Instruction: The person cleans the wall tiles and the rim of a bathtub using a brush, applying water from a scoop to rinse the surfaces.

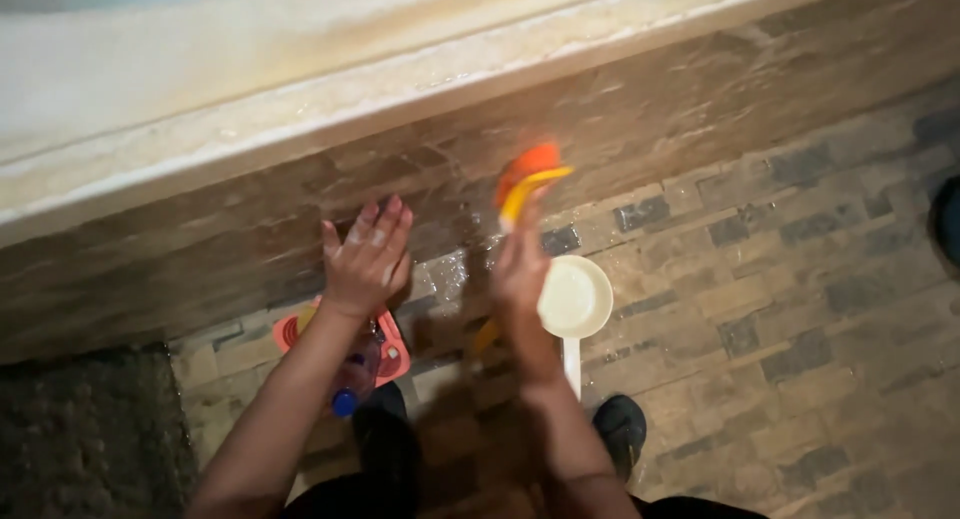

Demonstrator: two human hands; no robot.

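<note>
Left hand (368, 251) spreading open, empty, mid-frame against tiled wall (700, 109) | right hand (522, 264) gripping orange brush (530, 174) (blurred), bristles wallward | white ladle (574, 301) lying beside, lower centre

A single head-worn camera looks steeply down from the person's own standing height, facing a brown stone wall (640, 129) and its pale ledge (300, 89) across the top of frame. Both forearms enter from the bottom edge, the left hand (365, 259) and right hand (520, 269) near centre, at arm's length. The paved floor (800, 309) fills the right side. Only 1 view exists; no overlap.
</note>
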